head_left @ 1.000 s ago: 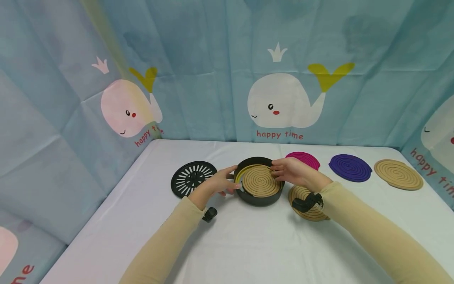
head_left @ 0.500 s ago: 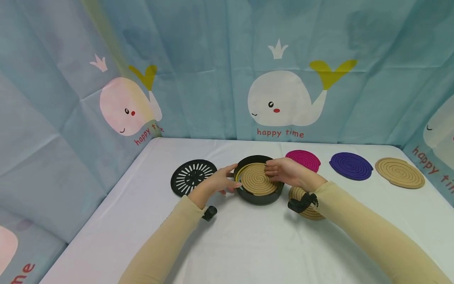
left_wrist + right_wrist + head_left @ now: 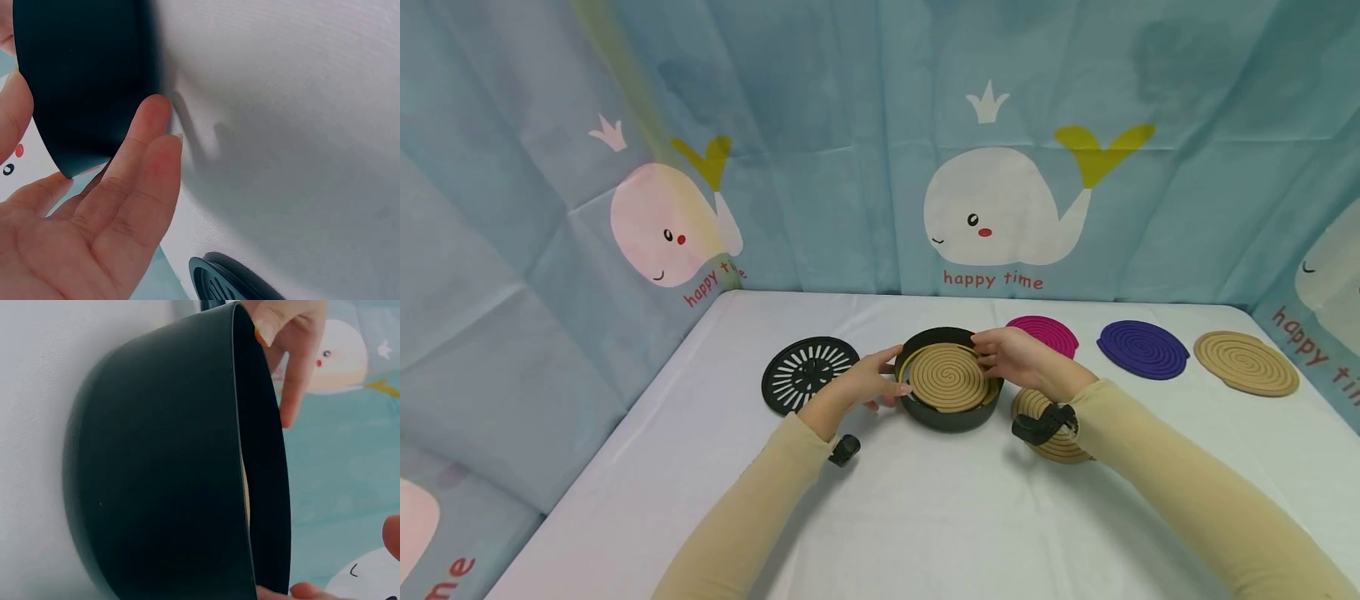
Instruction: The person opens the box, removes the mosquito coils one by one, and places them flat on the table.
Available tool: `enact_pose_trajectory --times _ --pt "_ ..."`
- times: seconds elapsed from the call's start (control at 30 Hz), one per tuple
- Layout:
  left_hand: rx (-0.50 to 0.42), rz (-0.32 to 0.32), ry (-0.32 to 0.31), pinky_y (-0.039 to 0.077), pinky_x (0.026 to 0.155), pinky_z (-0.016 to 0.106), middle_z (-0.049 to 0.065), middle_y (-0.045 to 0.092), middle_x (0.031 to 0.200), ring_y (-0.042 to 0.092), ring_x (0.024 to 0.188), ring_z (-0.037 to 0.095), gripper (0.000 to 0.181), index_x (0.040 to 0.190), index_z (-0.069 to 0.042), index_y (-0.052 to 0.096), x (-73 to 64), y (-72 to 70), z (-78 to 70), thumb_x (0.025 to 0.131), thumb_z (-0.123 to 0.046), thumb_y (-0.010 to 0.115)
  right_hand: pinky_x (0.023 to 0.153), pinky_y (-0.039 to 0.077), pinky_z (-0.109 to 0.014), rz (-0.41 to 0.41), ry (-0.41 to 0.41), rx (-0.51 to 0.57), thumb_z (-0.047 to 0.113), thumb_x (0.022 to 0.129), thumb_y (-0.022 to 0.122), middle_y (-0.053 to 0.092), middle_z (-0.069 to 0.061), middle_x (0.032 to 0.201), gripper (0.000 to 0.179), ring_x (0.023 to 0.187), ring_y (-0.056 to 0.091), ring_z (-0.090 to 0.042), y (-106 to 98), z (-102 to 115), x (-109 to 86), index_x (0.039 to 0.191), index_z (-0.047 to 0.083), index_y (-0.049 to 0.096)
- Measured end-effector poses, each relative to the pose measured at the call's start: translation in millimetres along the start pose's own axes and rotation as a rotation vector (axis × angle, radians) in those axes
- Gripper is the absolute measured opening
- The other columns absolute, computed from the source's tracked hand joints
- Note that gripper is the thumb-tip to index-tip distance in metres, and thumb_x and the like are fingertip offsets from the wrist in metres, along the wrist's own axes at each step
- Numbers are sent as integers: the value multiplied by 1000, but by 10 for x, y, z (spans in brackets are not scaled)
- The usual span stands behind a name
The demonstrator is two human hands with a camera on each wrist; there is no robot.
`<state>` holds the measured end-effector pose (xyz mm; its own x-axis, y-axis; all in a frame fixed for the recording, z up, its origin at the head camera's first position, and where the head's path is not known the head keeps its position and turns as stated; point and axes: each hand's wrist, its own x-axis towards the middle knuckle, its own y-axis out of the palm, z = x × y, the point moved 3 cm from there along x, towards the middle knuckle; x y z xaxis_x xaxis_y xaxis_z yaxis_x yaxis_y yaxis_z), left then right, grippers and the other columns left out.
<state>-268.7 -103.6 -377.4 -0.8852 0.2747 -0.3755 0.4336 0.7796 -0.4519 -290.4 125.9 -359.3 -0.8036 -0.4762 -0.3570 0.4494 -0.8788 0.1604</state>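
Note:
A black round mosquito coil holder (image 3: 951, 419) stands on the white table, its low wall large in both wrist views. Inside lies a tan mosquito coil (image 3: 947, 377), with a yellow edge (image 3: 907, 367) showing around its left side. My left hand (image 3: 863, 382) holds the holder's left side, thumb at the rim and fingers along the outer wall (image 3: 84, 75). My right hand (image 3: 1021, 360) reaches over the right rim, its loosely bent fingers at the coil's right edge. The right thumb is raised off the wall in the right wrist view.
A slotted black lid (image 3: 786, 371) lies left of the holder. Another tan coil (image 3: 1067, 452) is partly hidden under my right wrist. Magenta (image 3: 1043, 333), purple (image 3: 1142, 350) and tan (image 3: 1246, 363) coils lie toward the back right. A whale-print curtain (image 3: 850, 217) hangs behind.
My right hand moved left over the coil, then back to its right edge. The coil has shifted slightly and sits more level in the holder. The left hand stays in place.

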Motion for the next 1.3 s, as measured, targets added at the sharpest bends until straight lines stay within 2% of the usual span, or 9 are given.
enact_pose_trajectory --times 0.3,0.6,0.77,0.9,1.0,1.13,1.3 --pt "0 -7 4 52 76 42 19 38 150 68 89 26 78 156 -21 24 5 2 3 93 -15 69 114 1 -56 -15 27 -46 15 103 34 -14 -32 154 66 142 -11 -46 42 -3 23 150 -10 -5" --pt "4 -12 9 52 74 42 19 38 150 67 87 25 78 156 -20 25 -3 17 -1 93 -14 69 114 5 -57 -43 29 -50 17 103 36 -4 -32 156 65 144 -4 -46 51 -7 43 152 -9 0" --pt "1 -13 9 51 72 40 19 39 150 67 87 26 78 156 -20 24 -20 17 5 93 -15 69 114 8 -57 0 -6 -78 24 101 43 -1 -32 156 72 144 -2 -46 -4 -45 72 152 -8 3" --pt "-3 -15 10 51 71 39 19 39 150 67 87 26 78 156 -20 24 -25 13 6 92 -15 69 113 9 -59 29 -32 -84 31 99 50 -4 -33 156 78 143 -4 -48 -39 -56 76 153 -7 7" --pt "-2 -19 10 51 72 40 18 39 149 67 86 25 78 156 -20 25 -28 8 1 92 -15 69 114 7 -58 8 -24 -84 28 100 46 -7 -33 155 74 143 -5 -47 -15 -38 66 152 -8 6" --pt "1 -22 11 52 73 41 18 39 149 67 86 25 78 156 -20 25 -30 3 -2 92 -15 70 115 3 -55 -24 24 -72 20 103 36 -11 -33 155 69 143 -8 -46 55 -4 52 152 -7 -3" --pt "5 -13 14 51 70 39 18 39 150 67 86 25 78 156 -19 25 -22 9 0 92 -15 69 114 1 -56 -46 69 -64 20 104 36 -10 -32 155 68 143 -8 -46 94 6 51 153 -5 -4"
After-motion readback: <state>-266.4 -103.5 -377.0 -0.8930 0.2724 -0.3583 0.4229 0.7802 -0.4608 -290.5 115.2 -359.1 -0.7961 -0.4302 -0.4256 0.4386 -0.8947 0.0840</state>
